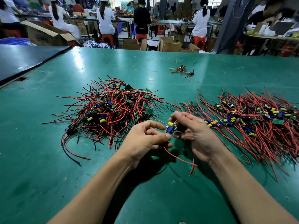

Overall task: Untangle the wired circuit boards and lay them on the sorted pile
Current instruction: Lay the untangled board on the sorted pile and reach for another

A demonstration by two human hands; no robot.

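Note:
A small circuit board with blue and yellow parts is held above the green table. My left hand pinches its near end; my right hand pinches its far end. Its red wires trail down toward me onto the table. A tangled heap of wired boards lies left of my hands. The sorted pile, with wires laid roughly parallel, spreads out to the right.
A stray wired board and a small rubber band lie farther back on the table. A dark sheet covers the far left corner. Beyond the table, people sit on red stools among cardboard boxes.

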